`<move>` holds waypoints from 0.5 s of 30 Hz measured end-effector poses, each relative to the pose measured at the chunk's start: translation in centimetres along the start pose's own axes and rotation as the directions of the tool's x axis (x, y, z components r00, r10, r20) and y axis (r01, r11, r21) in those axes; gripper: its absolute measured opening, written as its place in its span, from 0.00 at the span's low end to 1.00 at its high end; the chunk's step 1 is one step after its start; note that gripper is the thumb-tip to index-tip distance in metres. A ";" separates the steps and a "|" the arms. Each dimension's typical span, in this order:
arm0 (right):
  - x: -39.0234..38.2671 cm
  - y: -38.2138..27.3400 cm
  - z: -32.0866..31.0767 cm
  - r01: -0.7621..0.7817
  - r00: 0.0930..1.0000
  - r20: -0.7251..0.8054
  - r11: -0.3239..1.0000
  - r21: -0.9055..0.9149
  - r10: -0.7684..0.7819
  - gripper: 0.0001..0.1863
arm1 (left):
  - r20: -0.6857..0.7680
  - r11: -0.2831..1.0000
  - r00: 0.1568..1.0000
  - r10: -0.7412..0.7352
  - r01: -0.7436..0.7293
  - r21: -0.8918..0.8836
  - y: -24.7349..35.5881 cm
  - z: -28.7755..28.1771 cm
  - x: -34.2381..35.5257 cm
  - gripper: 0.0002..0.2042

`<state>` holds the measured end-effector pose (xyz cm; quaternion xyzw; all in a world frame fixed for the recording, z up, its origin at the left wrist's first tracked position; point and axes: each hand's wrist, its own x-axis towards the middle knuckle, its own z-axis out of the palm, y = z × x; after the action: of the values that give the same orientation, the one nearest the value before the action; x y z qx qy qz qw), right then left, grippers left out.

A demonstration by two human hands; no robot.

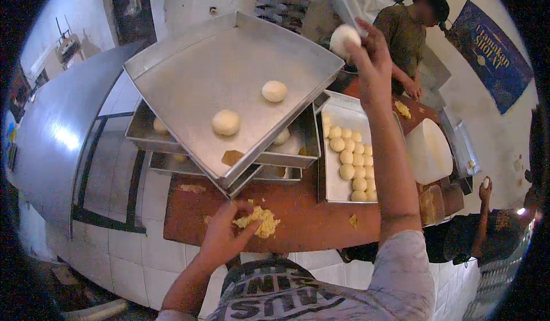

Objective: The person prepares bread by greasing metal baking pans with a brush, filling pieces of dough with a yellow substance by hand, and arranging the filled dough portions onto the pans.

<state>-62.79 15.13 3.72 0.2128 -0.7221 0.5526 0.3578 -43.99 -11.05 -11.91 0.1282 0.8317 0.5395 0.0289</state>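
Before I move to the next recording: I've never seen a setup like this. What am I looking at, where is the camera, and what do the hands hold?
There is no machine: a person works with two bare hands. The single picture comes from a wide fisheye camera on that person's head, looking down, so straight edges bend. The raised right hand holds a pale dough ball. The left hand holds nothing that I can make out; it is at a yellow crumbly heap on the brown table. A large metal tray tops a stack, with two dough balls inside. To its right, another tray holds many more.
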 end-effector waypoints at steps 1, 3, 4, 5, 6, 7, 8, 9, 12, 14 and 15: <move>2.2 1.5 0.0 0.080 0.991 -0.109 0.996 -0.035 -0.084 0.22 | 0.067 0.996 0.997 0.034 -0.039 0.085 -0.3 -0.1 -0.4 0.15; 4.0 6.0 1.4 0.016 0.977 -0.172 0.852 -0.524 -0.124 0.22 | 0.090 0.983 0.995 0.035 -0.051 0.175 -1.1 -0.8 -1.5 0.13; 3.8 7.9 2.2 0.046 0.989 0.125 0.658 -0.751 0.074 0.19 | 0.055 0.985 0.998 0.016 -0.025 0.170 -1.6 -1.2 -2.1 0.12; 4.1 9.5 1.9 0.086 0.958 0.225 0.576 -0.813 0.175 0.17 | 0.042 0.987 0.999 0.011 -0.018 0.158 -2.0 -1.3 -2.3 0.11; 5.0 10.9 1.9 0.145 0.907 0.317 0.501 -0.853 0.276 0.15 | 0.009 0.988 1.000 0.003 -0.005 0.152 -2.5 -1.4 -2.8 0.11; 5.4 11.0 2.6 0.219 0.833 0.400 0.436 -0.873 0.382 0.14 | -0.031 0.989 0.999 -0.014 0.018 0.145 -3.2 -1.6 -3.6 0.11; 5.8 11.1 2.9 0.255 0.835 0.426 0.441 -0.860 0.348 0.14 | -0.069 0.990 0.997 -0.029 0.038 0.136 -3.7 -1.8 -3.9 0.10; 5.9 10.1 4.0 0.292 0.832 0.456 0.449 -0.845 0.316 0.13 | -0.055 0.993 0.994 -0.093 0.097 0.072 -4.2 -2.0 -3.9 0.10; 4.3 10.1 5.7 0.401 0.702 0.561 0.407 -0.820 0.438 0.14 | 0.013 0.985 0.985 -0.172 0.172 -0.012 -4.4 -1.7 -3.9 0.09; 4.2 10.5 4.9 0.386 0.709 0.540 0.392 -0.835 0.453 0.13 | 0.030 0.996 0.997 -0.070 0.068 0.059 -3.4 -1.1 -2.9 0.08; 5.1 10.6 3.4 0.320 0.784 0.473 0.392 -0.863 0.402 0.12 | 0.050 0.996 0.999 -0.018 0.013 0.089 -3.2 -0.6 -2.4 0.08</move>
<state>-74.50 15.52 0.22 0.1279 -0.9812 -0.0340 0.1404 -42.33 -13.40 -14.74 0.1365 0.8547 0.4985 0.0485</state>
